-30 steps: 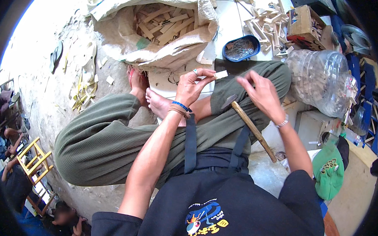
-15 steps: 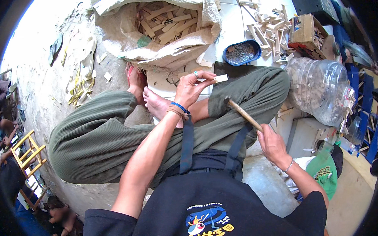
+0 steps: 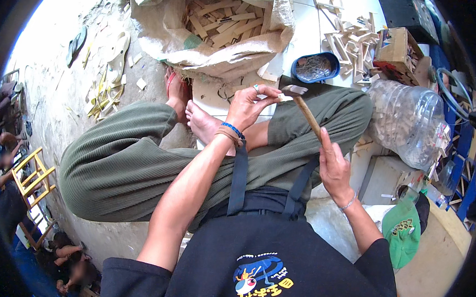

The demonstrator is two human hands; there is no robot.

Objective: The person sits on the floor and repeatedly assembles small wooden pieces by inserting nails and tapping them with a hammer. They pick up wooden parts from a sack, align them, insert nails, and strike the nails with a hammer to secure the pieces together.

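so the person sits cross-legged on the floor, right hand [image 3: 334, 166] wrapped around the wooden handle of a small hammer [image 3: 305, 111], whose head hangs just above and touching-close to the little pale wood piece [image 3: 284, 98] pinched in the left hand [image 3: 250, 105]. the left hand's fingers are curled tight on that piece, holding it over the right knee of the green trousers [image 3: 141, 165], right by the board on the floor in front.

what worries me here: the hammer head is basically on top of the fingertips. if the strike lands a bit off, it's the thumb or the ringed finger that takes it, since they sit right beside the target. i can't tell if there's a nail between the fingers, too small to see.

also the piece is held more or less in the air over the leg, not flat on anything solid as far as i can see, so a hit could make it twist or jump out of the grip. the bare foot [image 3: 204, 123] is just beside the work too, so anything dropped or glancing goes that way. the blue tray of nails [image 3: 315, 67] sits near the knee and a leg shift could tip it.
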